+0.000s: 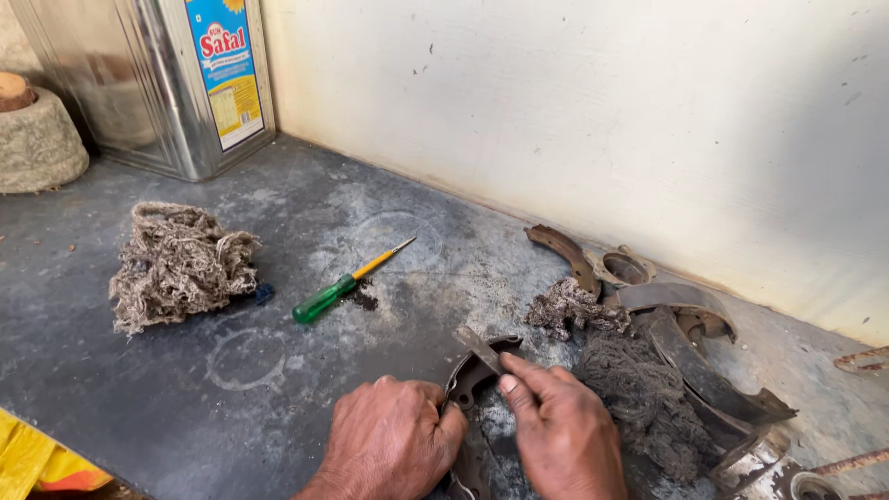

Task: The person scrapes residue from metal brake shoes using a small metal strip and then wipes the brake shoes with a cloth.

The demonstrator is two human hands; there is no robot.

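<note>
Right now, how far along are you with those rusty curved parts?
Done: nothing clearly; I can't tell which brake shoes are cleaned. In hand: the left hand grips one brake shoe while the right hand presses a flat metal strip against it. Left: a pile of brake shoes among greasy cotton waste; a green-handled screwdriver lies unused.

bare slab (306,407) left, brake shoes (685,324) right

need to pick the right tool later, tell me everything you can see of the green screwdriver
The green screwdriver has a translucent green handle, a yellow collar and a thin metal shaft. It lies flat on the dusty dark worktop, tip pointing up-right toward the wall, beside a small dark stain. Nothing holds it; both hands are lower down, apart from it.
</note>
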